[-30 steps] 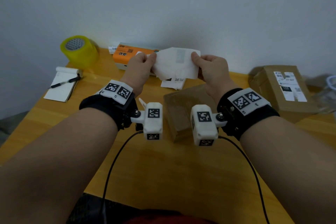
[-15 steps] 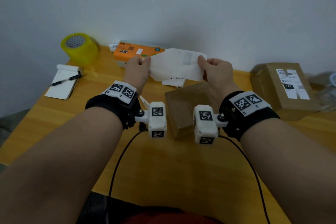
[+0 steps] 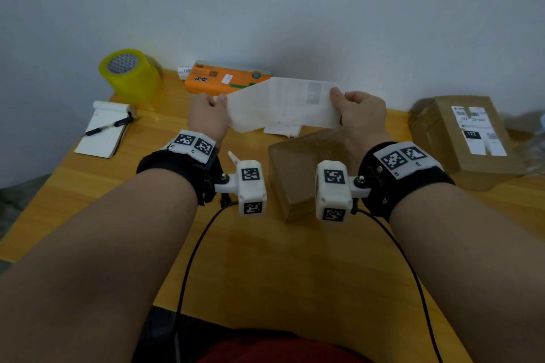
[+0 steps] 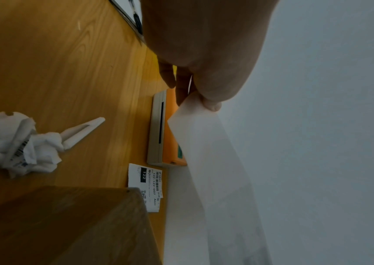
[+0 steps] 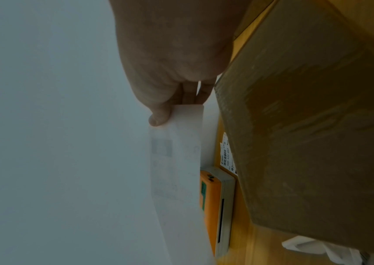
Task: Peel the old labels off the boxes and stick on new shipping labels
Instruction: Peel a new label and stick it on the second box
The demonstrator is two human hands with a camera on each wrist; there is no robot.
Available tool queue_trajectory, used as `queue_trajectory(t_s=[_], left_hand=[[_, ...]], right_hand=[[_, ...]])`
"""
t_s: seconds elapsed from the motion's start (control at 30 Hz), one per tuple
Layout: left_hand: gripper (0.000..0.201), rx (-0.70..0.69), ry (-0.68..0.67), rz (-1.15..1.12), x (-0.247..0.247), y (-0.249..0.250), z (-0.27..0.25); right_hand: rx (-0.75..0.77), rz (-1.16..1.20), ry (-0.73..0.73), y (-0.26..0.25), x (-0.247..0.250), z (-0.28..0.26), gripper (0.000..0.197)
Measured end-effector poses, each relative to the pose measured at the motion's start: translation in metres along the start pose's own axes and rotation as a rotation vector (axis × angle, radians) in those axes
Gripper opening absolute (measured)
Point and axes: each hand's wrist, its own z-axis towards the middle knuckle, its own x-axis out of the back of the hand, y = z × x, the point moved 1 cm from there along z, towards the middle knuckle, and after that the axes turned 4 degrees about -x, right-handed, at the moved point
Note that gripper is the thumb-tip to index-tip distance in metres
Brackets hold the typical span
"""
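Observation:
A white shipping label (image 3: 280, 104) is stretched flat in the air between my two hands, above the far side of the table. My left hand (image 3: 209, 110) pinches its left end (image 4: 195, 107) and my right hand (image 3: 356, 110) pinches its right end (image 5: 181, 114). Faint print shows through the paper. Below the label a plain brown cardboard box (image 3: 300, 168) lies on the table, its top bare. A second brown box (image 3: 463, 138) with a white printed label on top stands at the right.
An orange label printer (image 3: 224, 79) lies against the wall. More printed labels (image 4: 149, 186) lie in front of it. A yellow tape roll (image 3: 129, 74) and a notepad with pen (image 3: 106, 130) sit at the left. Crumpled label scraps (image 4: 15, 143) lie near the box.
My hands have drawn apart, pulling the crumpled, folded label out flat and taut. The view has shifted slightly nearer the table.

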Motion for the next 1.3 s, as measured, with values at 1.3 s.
queue_trajectory(t_s=[1.3], left_hand=[[0.080,0.412,-0.770,-0.286,0.005,0.010,-0.029]], right_hand=[[0.746,-0.626,-0.270,-0.007,0.017,0.005,0.051]])
